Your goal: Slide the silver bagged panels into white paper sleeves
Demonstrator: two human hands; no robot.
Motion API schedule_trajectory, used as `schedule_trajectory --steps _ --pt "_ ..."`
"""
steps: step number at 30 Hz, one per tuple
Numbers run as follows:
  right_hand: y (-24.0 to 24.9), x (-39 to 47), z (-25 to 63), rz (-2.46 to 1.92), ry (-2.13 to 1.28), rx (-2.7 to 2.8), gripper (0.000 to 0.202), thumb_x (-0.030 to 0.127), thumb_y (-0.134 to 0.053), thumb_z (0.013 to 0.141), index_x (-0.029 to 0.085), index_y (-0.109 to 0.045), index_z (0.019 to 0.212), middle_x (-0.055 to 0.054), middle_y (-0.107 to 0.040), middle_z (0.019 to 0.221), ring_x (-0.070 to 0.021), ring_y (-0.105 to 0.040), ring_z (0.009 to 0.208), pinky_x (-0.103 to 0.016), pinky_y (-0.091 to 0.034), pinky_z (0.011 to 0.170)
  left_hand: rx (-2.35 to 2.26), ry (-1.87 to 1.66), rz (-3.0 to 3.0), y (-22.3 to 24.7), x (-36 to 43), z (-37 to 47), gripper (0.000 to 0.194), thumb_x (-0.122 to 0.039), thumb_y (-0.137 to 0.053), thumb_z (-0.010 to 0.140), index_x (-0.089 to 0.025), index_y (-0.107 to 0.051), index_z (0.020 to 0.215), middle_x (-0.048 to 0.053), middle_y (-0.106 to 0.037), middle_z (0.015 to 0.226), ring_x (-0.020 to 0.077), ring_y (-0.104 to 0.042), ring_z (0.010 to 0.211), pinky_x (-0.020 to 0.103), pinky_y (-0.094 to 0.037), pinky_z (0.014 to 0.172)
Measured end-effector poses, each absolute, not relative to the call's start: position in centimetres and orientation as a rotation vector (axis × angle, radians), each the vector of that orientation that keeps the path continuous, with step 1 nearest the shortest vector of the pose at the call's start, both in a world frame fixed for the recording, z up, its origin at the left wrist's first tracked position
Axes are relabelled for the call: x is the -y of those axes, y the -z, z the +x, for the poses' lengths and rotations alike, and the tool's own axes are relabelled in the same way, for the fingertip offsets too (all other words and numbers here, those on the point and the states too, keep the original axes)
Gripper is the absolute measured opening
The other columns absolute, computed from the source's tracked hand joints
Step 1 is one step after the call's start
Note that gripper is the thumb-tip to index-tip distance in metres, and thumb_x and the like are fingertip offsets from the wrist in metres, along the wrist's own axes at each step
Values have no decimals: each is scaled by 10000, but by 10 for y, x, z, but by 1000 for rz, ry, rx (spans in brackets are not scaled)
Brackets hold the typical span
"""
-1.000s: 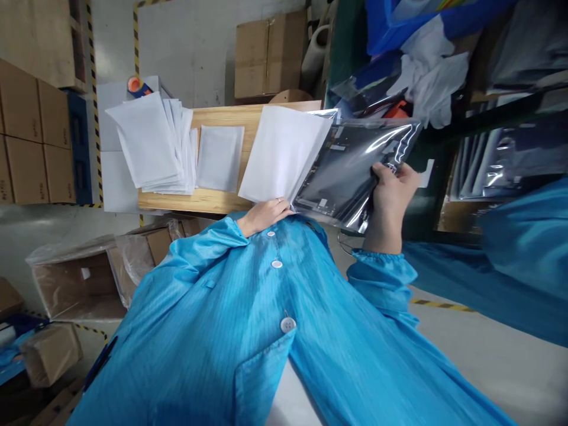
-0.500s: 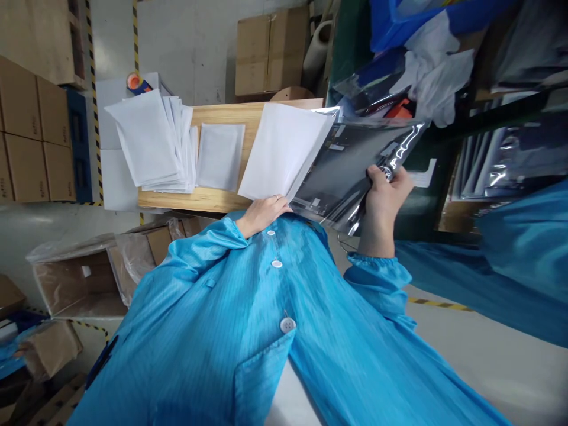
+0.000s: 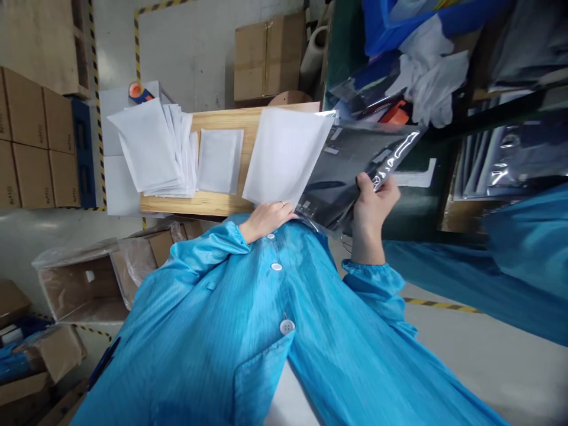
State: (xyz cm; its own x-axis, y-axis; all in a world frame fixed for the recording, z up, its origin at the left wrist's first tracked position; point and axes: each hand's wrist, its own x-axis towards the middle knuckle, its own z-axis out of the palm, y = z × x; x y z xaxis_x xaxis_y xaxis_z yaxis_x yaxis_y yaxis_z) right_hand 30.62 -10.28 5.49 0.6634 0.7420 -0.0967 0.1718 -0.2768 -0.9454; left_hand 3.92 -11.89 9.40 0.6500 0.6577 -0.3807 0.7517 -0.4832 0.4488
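Note:
My left hand (image 3: pixel 269 219) is closed on the near edge of a white foam pouch (image 3: pixel 284 154), at the pouch's mouth. A dark flat panel in a shiny plastic bag (image 3: pixel 341 171) sits partly inside the pouch; its left part is hidden there. My right hand (image 3: pixel 375 198) grips the bag's right end, thumb on top and fingers underneath. Left of the pouch, a single smaller white pouch (image 3: pixel 220 161) lies flat on the wooden board (image 3: pixel 208 204). Beyond it is a fanned stack of white pouches (image 3: pixel 153 148).
To the right, a green table (image 3: pixel 410 198) bears a blue bin (image 3: pixel 377 26), crumpled white gloves (image 3: pixel 437 77) and an orange tool (image 3: pixel 396 112). More bagged panels (image 3: pixel 510 151) stand at far right beside another person's blue sleeve (image 3: pixel 528 236). A cardboard box (image 3: pixel 270 59) sits behind the board.
My right hand has moved left with the bagged panel, and slightly less of the panel shows outside the pouch. My left hand keeps its hold on the pouch edge.

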Motion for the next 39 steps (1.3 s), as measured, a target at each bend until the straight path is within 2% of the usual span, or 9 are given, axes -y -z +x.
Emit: schedule_trajectory --steps 6,9,11,15,22,27,30,35,39 --pt "-69 112 316 -1618 -763 796 480 589 -895 728 195 -711 932 20 -640 830 -150 -528 784 -314 -480 797 -1021 -206 2246 -145 60 46 389 -528 -702 1096 -233 -732 1348 160 -737 1410 354 -718 1331 473 -569 1100" --pt "-81 114 322 -1581 -779 834 562 652 -949 664 203 -763 945 -18 -719 875 -186 -604 822 -345 -526 808 -1169 -561 2259 -187 -2 42 552 -489 -801 1040 -286 -665 1535 163 -603 1664 425 -441 1666 607 -392 1339" --pt "-89 115 322 -1554 -773 862 579 669 -966 658 211 -792 966 -32 -753 899 -203 -641 842 -366 -554 826 -1096 -608 2258 -206 -40 33 730 -459 -926 946 -277 -637 1592 137 -612 1676 433 -432 1678 642 -280 1409" --pt "-100 116 318 -1538 -731 873 532 648 -975 673 216 -801 930 -22 -747 847 -196 -635 792 -382 -579 822 -948 -457 2073 -214 -76 10 494 -426 -1006 848 -241 -830 1271 59 -810 1293 380 -725 1354 575 -496 1275" --pt "-112 125 314 -1586 -726 973 403 578 -934 700 232 -753 798 1 -692 748 -194 -602 709 -366 -530 722 -953 -579 1896 -229 -61 12 167 -347 -898 962 -201 -894 1044 29 -856 1049 256 -822 1066 453 -636 1078" --pt "-119 123 300 -1629 -804 1175 396 545 -917 729 251 -655 683 32 -553 636 -172 -493 618 -336 -438 617 -1027 -619 1918 -243 -59 9 350 -487 -857 1005 -215 -852 1226 34 -845 1125 277 -797 1212 447 -630 1126" --pt "-116 117 290 -1570 -846 1057 355 524 -902 715 249 -680 739 26 -588 667 -183 -543 659 -340 -490 654 -1039 -549 1906 -231 -61 -8 523 -471 -982 883 -208 -820 1304 69 -840 1168 303 -775 1258 446 -618 1152" --pt "-103 115 292 -1557 -902 1020 329 507 -908 721 230 -784 849 -11 -725 780 -221 -665 765 -373 -559 762 -1053 -392 1798 -189 -52 -44 495 -495 -981 847 -172 -852 1199 104 -839 1091 274 -815 1104 454 -637 1086" --pt "-98 118 297 -1572 -942 1108 343 518 -900 775 235 -841 961 -14 -780 841 -215 -656 764 -367 -528 752 -1103 -235 1843 -166 -45 -82 707 -495 -1062 693 -219 -840 1305 110 -841 1269 311 -781 1246 447 -595 1161"
